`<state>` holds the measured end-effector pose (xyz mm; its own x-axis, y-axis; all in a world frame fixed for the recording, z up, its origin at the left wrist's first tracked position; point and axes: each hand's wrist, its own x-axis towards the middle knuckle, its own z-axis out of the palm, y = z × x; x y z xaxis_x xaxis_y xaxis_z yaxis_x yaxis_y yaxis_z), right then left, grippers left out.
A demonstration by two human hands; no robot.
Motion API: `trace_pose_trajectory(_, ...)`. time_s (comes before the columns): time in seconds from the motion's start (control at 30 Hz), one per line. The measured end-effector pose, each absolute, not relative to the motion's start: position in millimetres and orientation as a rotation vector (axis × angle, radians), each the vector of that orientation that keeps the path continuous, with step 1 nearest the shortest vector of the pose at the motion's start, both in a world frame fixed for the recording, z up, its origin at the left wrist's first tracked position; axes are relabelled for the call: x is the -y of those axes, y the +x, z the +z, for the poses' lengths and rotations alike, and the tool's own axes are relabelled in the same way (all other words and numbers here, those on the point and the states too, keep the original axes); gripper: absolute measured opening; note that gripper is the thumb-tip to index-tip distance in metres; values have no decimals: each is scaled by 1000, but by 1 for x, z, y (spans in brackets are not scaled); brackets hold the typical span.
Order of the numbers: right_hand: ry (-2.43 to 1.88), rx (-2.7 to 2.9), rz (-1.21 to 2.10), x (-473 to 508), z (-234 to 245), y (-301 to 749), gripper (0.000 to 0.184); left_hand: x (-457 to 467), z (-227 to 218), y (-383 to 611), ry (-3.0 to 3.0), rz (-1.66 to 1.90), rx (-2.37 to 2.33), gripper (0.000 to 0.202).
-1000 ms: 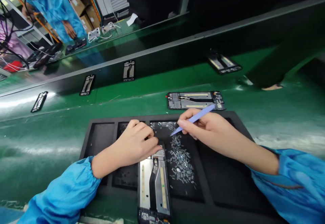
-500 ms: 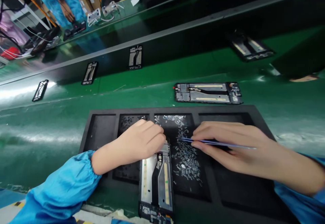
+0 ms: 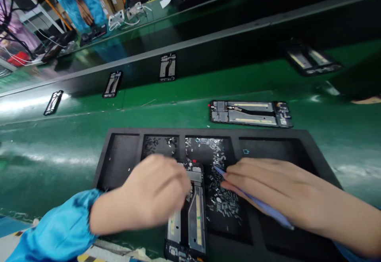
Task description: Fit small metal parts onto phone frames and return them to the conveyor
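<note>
Phone frame (image 3: 198, 214) lies in the black foam tray (image 3: 208, 132), under the left hand (image 3: 154, 190), too blurred to tell its grip; the right hand (image 3: 282, 190), just beside the frame, has its fingers pressed together, pinching a blue pry tool (image 3: 268, 208) over scattered metal bits (image 3: 223, 200); a second frame (image 3: 250, 114) lies on the green bench (image 3: 119, 113) just beyond the tray.

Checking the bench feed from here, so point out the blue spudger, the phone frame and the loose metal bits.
blue spudger (image 3: 268, 208), head view, on its exposed shaft.
phone frame (image 3: 197, 214), head view, on the gold strip along its right half.
metal bits (image 3: 223, 202), head view, on the middle of the pile.
</note>
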<state>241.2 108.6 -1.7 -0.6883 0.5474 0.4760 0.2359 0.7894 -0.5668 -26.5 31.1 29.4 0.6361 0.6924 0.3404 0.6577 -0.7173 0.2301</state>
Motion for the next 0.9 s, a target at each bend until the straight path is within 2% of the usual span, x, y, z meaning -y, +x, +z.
trace_pose_trajectory(0.07,-314,2492,380,-105,0,243,25,-5,30,-25,2895,562,-1107,23)
trace_pose_trajectory(0.13,-297,2492,317,-102,5,242,23,16,23,-23,2958,462,-1206,46)
trace_pose_trajectory(0.23,-795,2227,513,-103,19,226,11,29,5,-23,2942,326,-1202,75)
trace_pose_trajectory(0.3,-1022,2109,645,-110,28,204,18,30,-4,-24,2931,314,-1147,83)
trace_pose_trajectory(0.37,-949,2194,800,-118,30,179,29,29,-9,-25,2919,347,-1158,83)
trace_pose_trajectory(0.43,-932,2241,985,-124,24,157,30,28,-9,-26,2910,375,-1184,78)
trace_pose_trajectory(0.53,-992,2235,1104,-127,8,143,30,26,-7,-25,2932,397,-1198,60)
trace_pose_trajectory(0.63,-990,2279,1055,-124,-1,144,28,24,-5,-24,2945,447,-1220,49)
trace_pose_trajectory(0.77,-924,2338,995,-122,-1,148,22,24,-7,-22,2915,479,-1241,52)
trace_pose_trajectory(0.9,-861,2404,870,-122,2,147,22,25,-11,-19,2938,580,-1321,38)
